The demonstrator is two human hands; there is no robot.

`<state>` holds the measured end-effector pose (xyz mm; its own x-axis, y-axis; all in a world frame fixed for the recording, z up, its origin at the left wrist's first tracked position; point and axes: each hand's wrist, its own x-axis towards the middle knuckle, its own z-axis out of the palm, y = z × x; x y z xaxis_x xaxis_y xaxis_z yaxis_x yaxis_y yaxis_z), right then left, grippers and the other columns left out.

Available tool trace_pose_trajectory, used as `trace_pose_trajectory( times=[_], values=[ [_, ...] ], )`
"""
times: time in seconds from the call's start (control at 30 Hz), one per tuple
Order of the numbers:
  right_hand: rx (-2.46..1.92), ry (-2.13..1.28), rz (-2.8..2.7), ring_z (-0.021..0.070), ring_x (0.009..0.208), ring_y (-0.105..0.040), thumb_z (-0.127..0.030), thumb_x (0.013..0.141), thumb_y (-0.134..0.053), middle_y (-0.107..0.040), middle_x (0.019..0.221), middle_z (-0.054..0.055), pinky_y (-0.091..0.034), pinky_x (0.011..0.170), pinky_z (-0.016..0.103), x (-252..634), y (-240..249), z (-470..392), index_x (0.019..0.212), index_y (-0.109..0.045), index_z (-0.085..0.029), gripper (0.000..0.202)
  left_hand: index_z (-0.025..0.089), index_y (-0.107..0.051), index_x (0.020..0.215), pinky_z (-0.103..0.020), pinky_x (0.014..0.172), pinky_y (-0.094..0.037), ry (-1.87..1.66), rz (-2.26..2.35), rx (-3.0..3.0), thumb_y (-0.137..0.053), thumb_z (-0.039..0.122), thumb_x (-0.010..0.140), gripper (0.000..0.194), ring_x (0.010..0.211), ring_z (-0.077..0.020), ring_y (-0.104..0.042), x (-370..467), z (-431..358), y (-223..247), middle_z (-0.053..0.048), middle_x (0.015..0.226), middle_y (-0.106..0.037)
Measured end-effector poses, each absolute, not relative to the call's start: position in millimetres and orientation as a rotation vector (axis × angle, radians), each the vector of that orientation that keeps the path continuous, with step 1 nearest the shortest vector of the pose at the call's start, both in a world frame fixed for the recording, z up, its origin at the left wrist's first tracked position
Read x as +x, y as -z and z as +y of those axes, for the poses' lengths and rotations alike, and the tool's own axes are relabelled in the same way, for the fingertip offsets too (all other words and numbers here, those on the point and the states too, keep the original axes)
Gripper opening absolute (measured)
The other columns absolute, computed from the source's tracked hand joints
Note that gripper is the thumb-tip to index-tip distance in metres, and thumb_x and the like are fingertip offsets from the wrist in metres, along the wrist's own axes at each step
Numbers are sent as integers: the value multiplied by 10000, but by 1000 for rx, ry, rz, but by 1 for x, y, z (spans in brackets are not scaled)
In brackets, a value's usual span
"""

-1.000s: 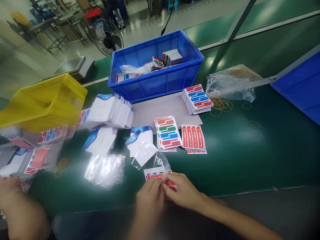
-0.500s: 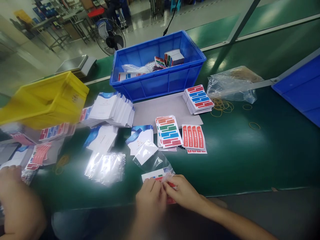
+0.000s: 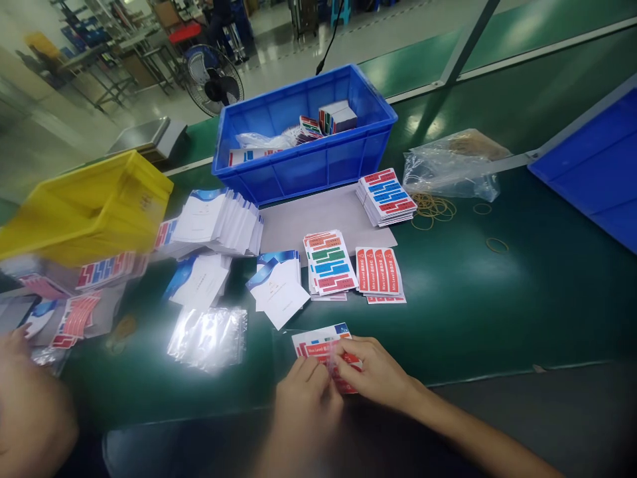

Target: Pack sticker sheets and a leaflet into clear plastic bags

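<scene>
At the near table edge, my left hand and my right hand are both closed, fingers pinching the edge of a clear plastic bag. A colourful label sheet and red-and-white label strips show in or under the bag; the fingers hide part of them. Just beyond lie blue-and-white leaflets, a stack of multicoloured label sheets and red label sheets. To the left is a pile of clear bags.
A blue crate stands at the back, a yellow bin at the left. Leaflet stacks, banded label sheets and rubber bands lie between. At the far left, another person's hand works among papers.
The bag has come nearer and lies flatter, off the leaflets it partly covered. My hands stay together at its edge. The camera view has shifted slightly.
</scene>
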<state>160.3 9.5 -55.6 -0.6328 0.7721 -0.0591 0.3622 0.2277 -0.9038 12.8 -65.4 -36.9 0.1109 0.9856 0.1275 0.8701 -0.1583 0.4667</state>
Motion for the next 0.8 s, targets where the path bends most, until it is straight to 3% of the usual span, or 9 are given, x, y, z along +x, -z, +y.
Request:
trace_pose_trajectory(
  times=[0.27,0.47,0.63,0.8],
  values=[
    [-1155,-1423,-1995,141,598,-540,-229,871,-452,-588,622,-9,-407,589,242,181,71,11,644,-560,-184,256,203,-380,587,-233,513,-351,-585,2029,1941,-472,108,789,241,550,-110,-461,-10,-61,29,17,574,-467],
    [-1388,-1257,-1668,229,813,-659,-387,862,-548,-715,887,60,-525,693,280,242,61,15,902,-700,-214,234,206,-351,566,-237,509,-324,-585,2162,2002,-466,119,785,262,534,-110,-414,-3,-53,33,27,554,-396],
    [-1451,-1077,-1637,244,912,-666,-362,869,-565,-717,1015,53,-547,780,298,267,45,-4,1008,-707,-266,221,209,-379,564,-244,514,-330,-591,2030,2065,-456,104,768,242,537,-116,-452,32,-36,46,18,553,-452],
    [-1428,-1206,-1715,226,1006,-639,-325,923,-495,-682,1121,64,-513,870,296,267,49,-22,1129,-662,-255,275,208,-387,573,-243,492,-316,-596,1902,2046,-454,116,781,237,494,-101,-449,58,-28,61,21,564,-469]
  ],
)
